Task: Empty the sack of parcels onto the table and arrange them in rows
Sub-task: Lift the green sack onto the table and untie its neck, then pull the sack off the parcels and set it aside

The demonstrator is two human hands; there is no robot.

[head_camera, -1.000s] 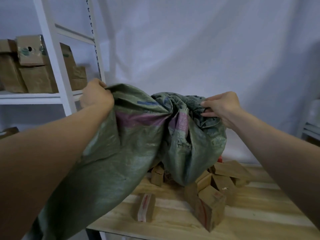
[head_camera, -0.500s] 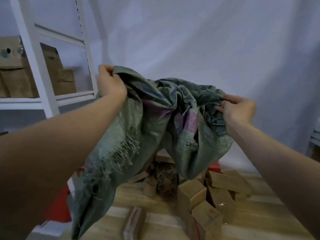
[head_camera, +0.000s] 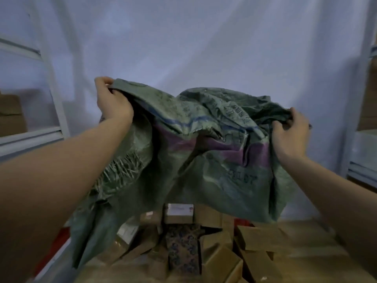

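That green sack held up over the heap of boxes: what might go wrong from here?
The parcels lie heaped near the wooden table edge, so more falling from the green sack might knock some off. The sack hangs over the heap and hides part of it, so a box could snag in the cloth. The left hand and right hand grip only bunched corners, which could slip.

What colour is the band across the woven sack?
Purple, edged with blue, on the green woven sack; head view.
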